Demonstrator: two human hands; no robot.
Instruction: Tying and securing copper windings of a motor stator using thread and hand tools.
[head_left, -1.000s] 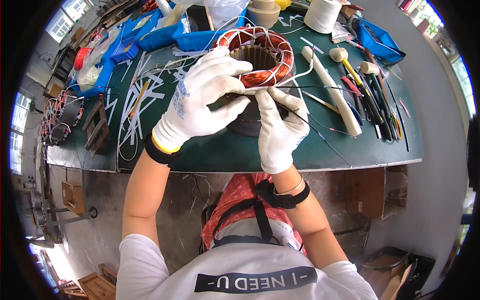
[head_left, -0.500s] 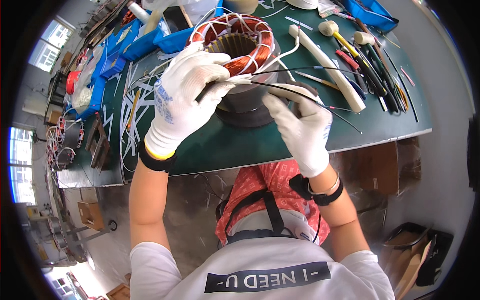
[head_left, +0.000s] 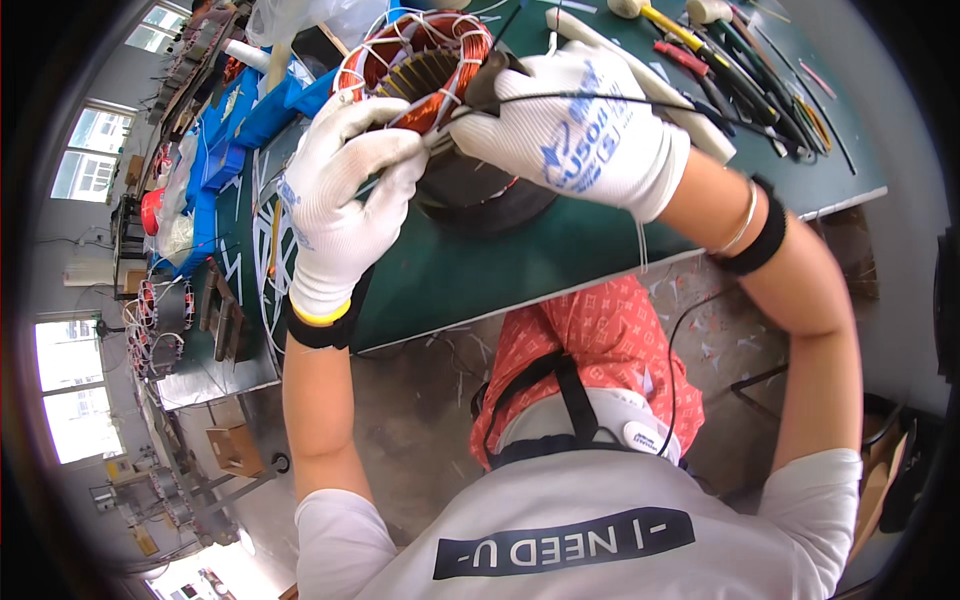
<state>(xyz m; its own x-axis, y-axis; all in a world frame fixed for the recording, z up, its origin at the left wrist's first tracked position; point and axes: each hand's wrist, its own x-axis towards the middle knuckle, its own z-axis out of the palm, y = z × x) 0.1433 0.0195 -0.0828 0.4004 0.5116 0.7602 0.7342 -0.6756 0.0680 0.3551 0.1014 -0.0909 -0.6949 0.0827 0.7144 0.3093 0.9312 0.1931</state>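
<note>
A motor stator (head_left: 464, 70) with copper windings laced in white cord sits on a dark round base (head_left: 480, 195). At its near edge my two white-gloved hands meet. My left hand (head_left: 350, 185) is closed, thumb and fingers pinching the lead wires (head_left: 436, 143) beside the windings. From the other side my right hand (head_left: 570, 125) reaches over, its fingertips closed on the same leads. A black wire (head_left: 610, 98) crosses the back of my right glove. The fingertips partly hide what they grip.
Mallets (head_left: 665, 25) and hand tools lie at the right, beside a long pale bar (head_left: 600, 45). Blue bins (head_left: 270, 110) stand at the left, near white strips (head_left: 265, 225). The green table's front edge (head_left: 480, 315) runs before me. Another wound stator (head_left: 160, 310) is at far left.
My right hand has moved left and up over the stator's near edge, joining my left hand at the leads. The black wires now lie across my right glove. The view has shifted too.
</note>
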